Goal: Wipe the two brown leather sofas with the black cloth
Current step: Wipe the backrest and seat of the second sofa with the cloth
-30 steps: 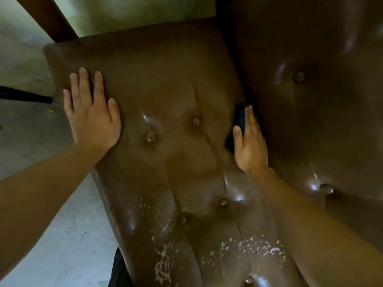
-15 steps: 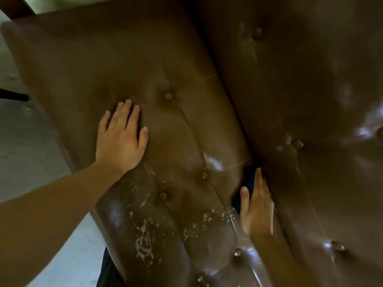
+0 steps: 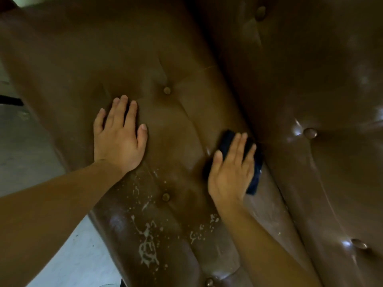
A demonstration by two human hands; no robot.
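The right hand (image 3: pixel 231 168), grip flat, has slid the black cloth (image 3: pixel 227 139) off the sofa (image 3: pixel 176 59) crease; left hand (image 3: pixel 118 139) stays flat.

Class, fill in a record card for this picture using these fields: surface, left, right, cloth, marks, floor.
surface: brown buttoned leather sofa
left: left hand lies flat on the seat, fingers straight, holding nothing
right: right hand presses flat on the black cloth
cloth: on the seat, close beside the backrest
marks: white splashes on the leather nearer the camera
floor: pale floor at the left
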